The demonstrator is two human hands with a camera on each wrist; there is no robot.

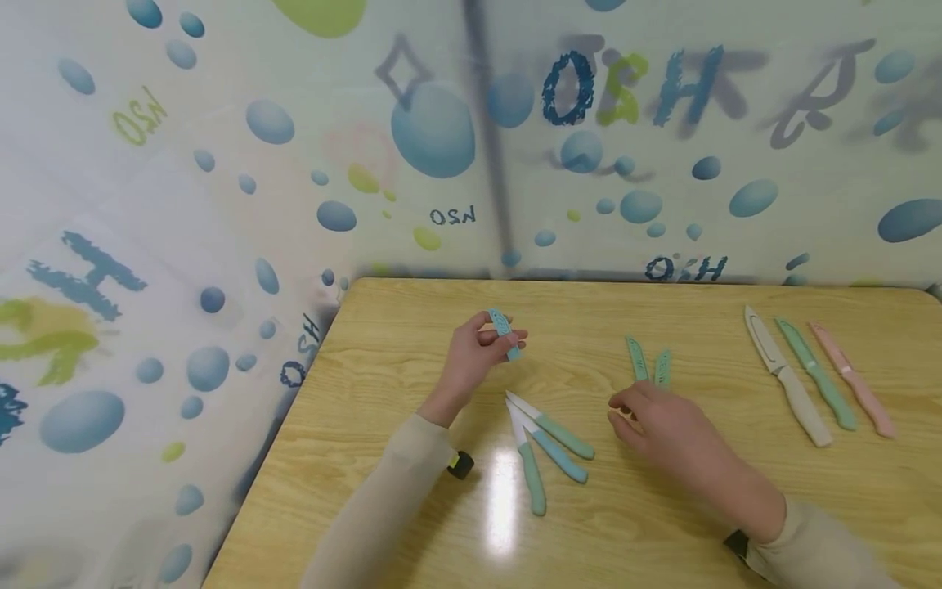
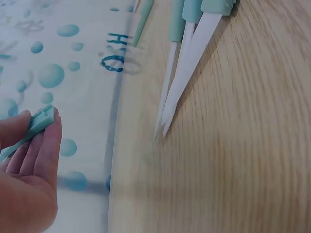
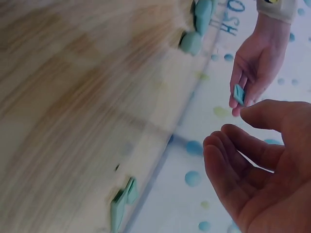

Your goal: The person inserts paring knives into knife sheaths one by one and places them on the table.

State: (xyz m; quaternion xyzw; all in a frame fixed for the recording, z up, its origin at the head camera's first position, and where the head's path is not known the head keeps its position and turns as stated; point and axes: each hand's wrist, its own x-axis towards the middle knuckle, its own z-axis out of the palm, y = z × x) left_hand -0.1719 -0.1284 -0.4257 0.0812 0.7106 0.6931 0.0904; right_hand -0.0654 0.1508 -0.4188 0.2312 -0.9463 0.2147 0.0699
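Note:
My left hand [image 1: 478, 350] pinches a small blue knife sheath [image 1: 504, 334] between thumb and fingers, raised over the table. In the left wrist view the sheath [image 2: 44, 119] shows its open end. My right hand [image 1: 666, 425] has its fingers loosely bent, and the right wrist view shows nothing between thumb and fingers. Just beyond it in the head view lie two green sheaths [image 1: 637, 358], partly covered by the hand. Between the hands, three bare-bladed knives fan out with tips together: a blue-handled knife [image 1: 559, 455] between two green-handled knives [image 1: 533, 483].
On the right of the wooden table [image 1: 625, 532] lie a beige knife [image 1: 802, 405], a green knife [image 1: 827, 388] and a pink knife [image 1: 864, 393], side by side. A patterned curtain [image 1: 515, 164] hangs behind the table's far edge and along its left side.

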